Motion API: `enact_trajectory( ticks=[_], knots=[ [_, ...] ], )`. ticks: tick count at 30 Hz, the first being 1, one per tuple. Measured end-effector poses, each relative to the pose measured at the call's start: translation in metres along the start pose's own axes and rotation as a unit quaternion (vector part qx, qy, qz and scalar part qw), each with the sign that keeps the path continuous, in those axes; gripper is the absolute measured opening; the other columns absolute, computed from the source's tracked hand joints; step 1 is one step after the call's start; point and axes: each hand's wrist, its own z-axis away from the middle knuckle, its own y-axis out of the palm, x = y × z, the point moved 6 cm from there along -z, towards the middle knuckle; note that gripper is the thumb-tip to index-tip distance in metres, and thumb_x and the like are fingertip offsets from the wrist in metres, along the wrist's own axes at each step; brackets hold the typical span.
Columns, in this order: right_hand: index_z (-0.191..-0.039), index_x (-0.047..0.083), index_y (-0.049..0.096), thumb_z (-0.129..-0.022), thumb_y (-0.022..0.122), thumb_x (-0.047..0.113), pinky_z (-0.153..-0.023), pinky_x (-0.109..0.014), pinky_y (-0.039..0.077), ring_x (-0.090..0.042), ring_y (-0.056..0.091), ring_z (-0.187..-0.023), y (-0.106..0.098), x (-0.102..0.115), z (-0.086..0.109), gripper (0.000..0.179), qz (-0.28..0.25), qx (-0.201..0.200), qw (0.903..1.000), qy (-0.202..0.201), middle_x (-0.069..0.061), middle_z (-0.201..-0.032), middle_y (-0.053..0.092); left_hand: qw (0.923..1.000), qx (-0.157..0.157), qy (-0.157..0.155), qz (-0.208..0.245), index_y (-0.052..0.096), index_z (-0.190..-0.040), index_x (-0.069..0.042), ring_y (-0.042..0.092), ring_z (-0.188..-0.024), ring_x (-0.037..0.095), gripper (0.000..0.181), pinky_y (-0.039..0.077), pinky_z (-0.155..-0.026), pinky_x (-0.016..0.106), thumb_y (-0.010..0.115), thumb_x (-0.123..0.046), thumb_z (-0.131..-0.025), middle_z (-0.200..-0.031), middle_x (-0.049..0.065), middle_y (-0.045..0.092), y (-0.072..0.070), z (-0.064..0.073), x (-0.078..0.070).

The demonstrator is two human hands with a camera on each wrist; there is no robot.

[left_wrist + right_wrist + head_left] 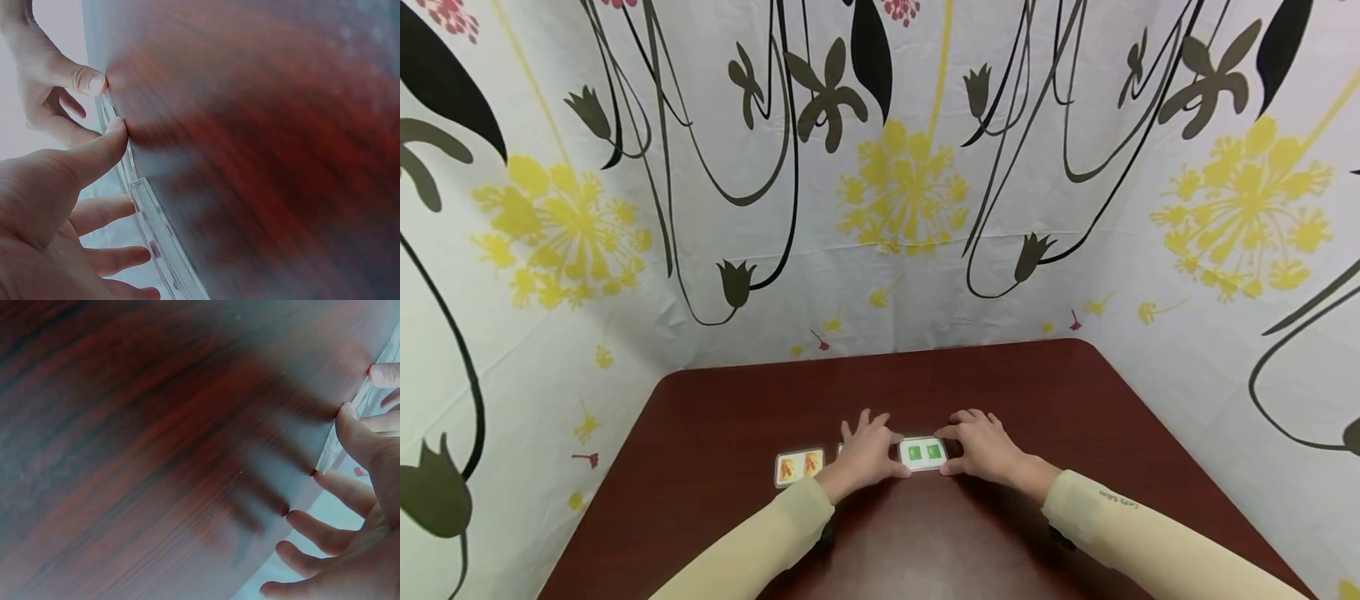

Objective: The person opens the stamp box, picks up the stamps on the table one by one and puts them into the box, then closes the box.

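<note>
A flat rectangular clear-edged plastic case with two green pictures on white lies on the table between both hands. My left hand holds its left end between thumb and index finger, the other fingers spread. My right hand grips the right end the same way. In the left wrist view, the left thumb touches the case's near edge. Left of that hand lies a similar case with two orange-and-yellow pictures. Between them, the left hand mostly hides another pale-edged piece.
The dark red-brown wooden table has rounded far corners. A white floral-print cloth hangs around its back and sides.
</note>
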Motion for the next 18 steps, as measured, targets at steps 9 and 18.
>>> enact_trajectory(
  ticks=[9,18],
  knots=[
    [-0.128,0.018,0.070,-0.080,0.084,0.046,-0.096,-0.071,0.036,-0.040,0.049,-0.125,-0.0020,0.0027,0.0035,0.058,0.006,-0.004,1.0000,0.004,-0.013,-0.133,0.057,0.9999,0.006,-0.004,0.007,0.069,-0.133,-0.017,0.022,-0.146,0.048,0.062,0.017,-0.106,0.076,0.081,-0.050,-0.082,-0.154,0.015,0.042,0.0014,0.0027,-0.0016],
    [-0.142,0.014,0.059,-0.086,0.078,0.049,-0.098,-0.072,0.034,-0.041,0.044,-0.130,-0.0058,0.0046,0.0050,0.069,0.006,0.009,0.9999,0.005,-0.016,-0.141,0.052,0.9993,-0.001,-0.007,0.036,0.060,-0.142,-0.015,0.021,-0.148,0.044,0.075,0.019,-0.106,0.076,0.082,-0.051,-0.081,-0.157,0.016,0.037,-0.0068,0.0019,-0.0008]
  ],
)
